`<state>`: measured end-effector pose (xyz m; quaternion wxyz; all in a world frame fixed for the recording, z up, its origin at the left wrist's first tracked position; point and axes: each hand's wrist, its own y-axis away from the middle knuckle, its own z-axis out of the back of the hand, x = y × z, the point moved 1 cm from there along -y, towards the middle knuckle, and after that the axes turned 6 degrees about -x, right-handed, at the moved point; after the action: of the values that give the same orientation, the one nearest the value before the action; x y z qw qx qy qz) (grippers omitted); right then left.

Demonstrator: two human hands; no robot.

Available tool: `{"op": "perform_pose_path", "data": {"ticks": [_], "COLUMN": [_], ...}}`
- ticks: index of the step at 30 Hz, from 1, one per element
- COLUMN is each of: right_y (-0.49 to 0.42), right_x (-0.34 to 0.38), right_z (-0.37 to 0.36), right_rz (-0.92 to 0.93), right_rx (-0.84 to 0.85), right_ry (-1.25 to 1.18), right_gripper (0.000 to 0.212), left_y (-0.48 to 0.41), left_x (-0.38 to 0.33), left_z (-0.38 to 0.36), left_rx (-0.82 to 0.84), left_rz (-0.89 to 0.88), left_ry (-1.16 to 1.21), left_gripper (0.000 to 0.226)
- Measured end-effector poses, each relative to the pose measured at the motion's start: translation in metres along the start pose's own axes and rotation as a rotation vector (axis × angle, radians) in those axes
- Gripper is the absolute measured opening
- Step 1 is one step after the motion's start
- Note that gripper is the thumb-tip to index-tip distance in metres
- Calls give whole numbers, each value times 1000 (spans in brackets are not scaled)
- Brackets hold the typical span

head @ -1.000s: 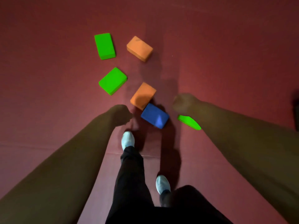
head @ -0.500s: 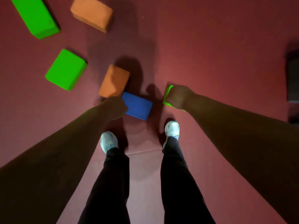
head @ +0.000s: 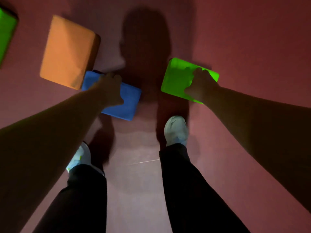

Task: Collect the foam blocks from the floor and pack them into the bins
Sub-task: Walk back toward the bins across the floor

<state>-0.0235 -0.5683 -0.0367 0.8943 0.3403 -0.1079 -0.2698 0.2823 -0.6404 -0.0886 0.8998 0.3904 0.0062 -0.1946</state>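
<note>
Handling: foam, so I judge both blocks light, soft and slightly squashy, with little risk from a firm squeeze or a drop.
Where to hold: across the short width, fingers over one long edge and thumb on the opposite one; the matte foam should not slip.
Left hand: lies over the left end of the blue block, fingers curled over its far edge and thumb on the top face, so it is grasping the block.
Right hand: covers the right end of the green block, fingers spread on top and thumb near the closer edge; blur hides whether it has clamped.
Blocks' place: both appear to lie flat on the red floor, just ahead of the feet, well apart from each other.
Neighbours: the orange block touches or overlaps the blue block's far corner; a second green block lies at the left edge.
Bins: none in view.
</note>
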Motion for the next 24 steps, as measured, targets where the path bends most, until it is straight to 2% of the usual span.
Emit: {"op": "perform_pose_path", "data": {"ticks": [3,5,7,9,12,16,17,21,24], "right_y": [-37,-61,-80,-92,-92,-78,-71,-35,-3], "right_x": [-15,-18,-18,-16,-11,-13,-14,-19,-16], "right_z": [-12,-14,-17,-21,-22,-25,-25,-20,6], "right_rz": [16,53,78,118,102,61,66,125,51], "right_rx": [-118,-161,-108,-28,-6,61,67,64,47], "right_ry": [18,46,84,142,151,121,130,134,16], "right_gripper": [88,102,121,120,122,152,150,116,118], "left_y": [-28,-37,-45,-50,-52,-44,-40,-17,8], "left_x": [0,-8,-15,-18,-23,-25,-25,-26,-25], "left_z": [-13,-16,-21,-24,-18,-9,-7,13,36], "left_rx": [27,98,131,136,153,170,173,127,48], "left_rz": [-85,-91,-99,-87,-69,-87,-98,-70,82], "left_ry": [-240,-341,-421,-459,-491,-520,-526,-479,-272], "left_gripper": [117,121,118,114,117,125,124,124,146]}}
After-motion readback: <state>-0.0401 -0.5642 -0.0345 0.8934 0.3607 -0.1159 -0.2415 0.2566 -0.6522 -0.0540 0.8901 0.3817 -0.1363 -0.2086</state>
